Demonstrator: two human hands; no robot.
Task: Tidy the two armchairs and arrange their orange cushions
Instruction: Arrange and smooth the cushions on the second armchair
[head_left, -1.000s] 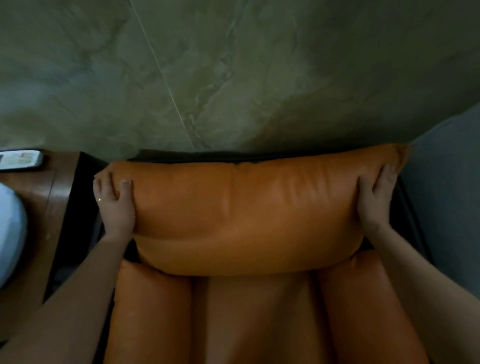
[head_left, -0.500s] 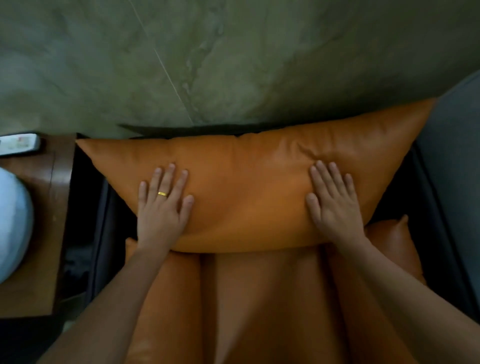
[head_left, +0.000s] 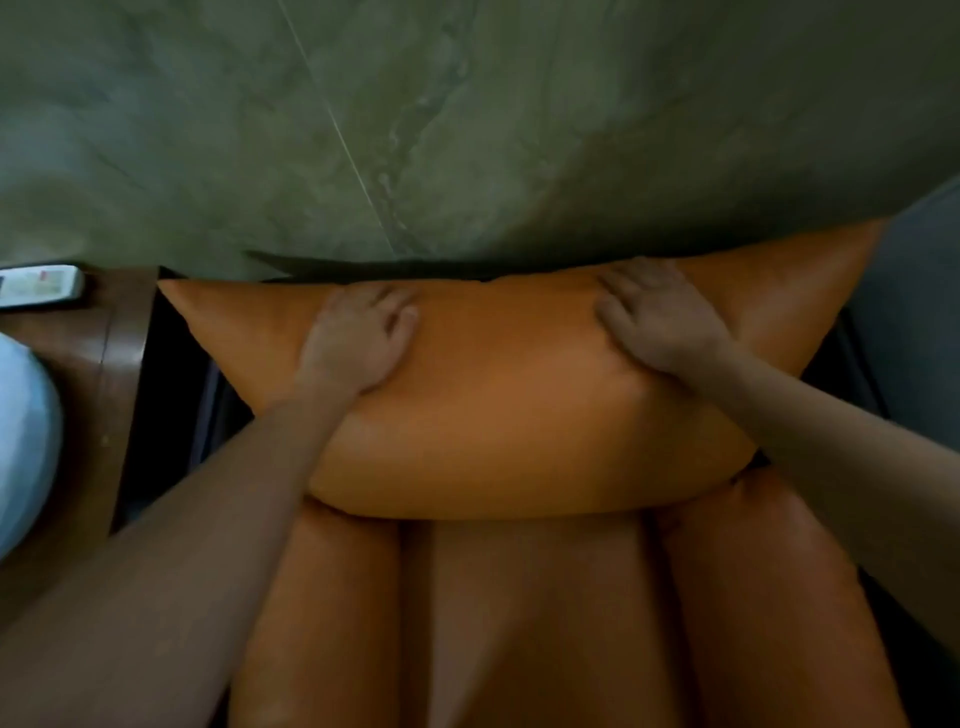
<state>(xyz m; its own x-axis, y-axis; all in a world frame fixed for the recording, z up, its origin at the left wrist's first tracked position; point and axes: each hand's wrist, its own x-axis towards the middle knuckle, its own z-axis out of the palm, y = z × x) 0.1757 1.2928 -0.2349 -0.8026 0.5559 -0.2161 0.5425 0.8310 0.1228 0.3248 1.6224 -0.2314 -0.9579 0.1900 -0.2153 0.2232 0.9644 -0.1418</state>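
While both palms press flat on the orange back cushion (head_left: 498, 395), neither grip is closed around anything: the left hand (head_left: 358, 338) and the right hand (head_left: 657, 317) lie spread near its upper edge, fingers loosely curled over the top. Between and below the two hands the cushion bulges, leaning against the grey-green wall (head_left: 467, 119) and resting on the orange seat cushions (head_left: 519, 623). Left of the left hand stands a wooden worktop (head_left: 104, 374) carrying a remote control (head_left: 39, 286).
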